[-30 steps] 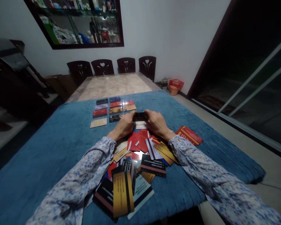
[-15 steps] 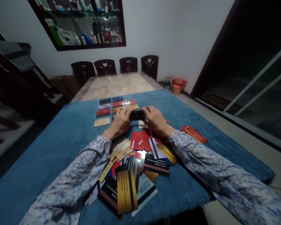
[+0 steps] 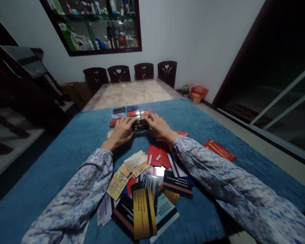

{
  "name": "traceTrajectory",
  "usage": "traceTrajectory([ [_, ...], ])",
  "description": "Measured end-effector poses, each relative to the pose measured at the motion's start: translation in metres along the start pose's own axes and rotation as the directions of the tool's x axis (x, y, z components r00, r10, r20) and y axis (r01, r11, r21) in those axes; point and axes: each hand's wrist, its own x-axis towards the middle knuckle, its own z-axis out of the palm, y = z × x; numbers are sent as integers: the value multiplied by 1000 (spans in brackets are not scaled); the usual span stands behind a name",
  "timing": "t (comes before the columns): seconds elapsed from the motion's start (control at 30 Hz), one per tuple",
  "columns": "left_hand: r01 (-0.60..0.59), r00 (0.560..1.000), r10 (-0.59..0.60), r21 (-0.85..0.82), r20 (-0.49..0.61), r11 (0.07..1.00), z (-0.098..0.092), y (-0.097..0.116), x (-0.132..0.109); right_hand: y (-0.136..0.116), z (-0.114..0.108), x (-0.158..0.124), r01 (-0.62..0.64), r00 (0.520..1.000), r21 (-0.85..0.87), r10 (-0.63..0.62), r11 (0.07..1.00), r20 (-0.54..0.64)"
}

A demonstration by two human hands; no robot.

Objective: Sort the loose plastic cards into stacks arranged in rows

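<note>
Between my two hands is a black card with gold lettering (image 3: 140,124), possibly a small stack. My left hand (image 3: 123,131) is closed on its left end, and my right hand (image 3: 159,126) grips the right end. Just beyond them stand sorted card stacks in rows, among them a black stack (image 3: 119,110), a blue stack (image 3: 132,108) and a red stack (image 3: 114,122), partly covered by my fingers. Nearer me lies a loose pile of cards, with a gold card (image 3: 144,213), a black striped card (image 3: 178,183), cream cards (image 3: 136,163) and red cards (image 3: 159,156).
A blue cloth (image 3: 73,159) covers the near part of the table; the far part is a bare marble-patterned top (image 3: 132,90). Red cards (image 3: 220,150) lie apart on the right. Dark chairs (image 3: 119,74) line the far end. An orange bin (image 3: 197,97) stands on the floor.
Both hands have moved slightly left and nearer with the black card, now covering more of the left stacks. The camera view has shifted a little.
</note>
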Motion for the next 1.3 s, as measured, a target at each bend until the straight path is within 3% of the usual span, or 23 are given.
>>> traceTrajectory([
  [0.43, 102, 985, -96, -36, 143, 994, 13, -41, -5, 1, 32, 41, 38, 989, 163, -60, 986, 136],
  [0.9, 149, 963, -125, -86, 237, 985, 32, -57, 3, 10, 39, 56, 71, 963, 179, -114, 981, 242],
  [1.3, 171, 937, -140, -72, 319, 983, 28, -55, 10, 8, 36, 58, 76, 944, 132, -114, 988, 310],
])
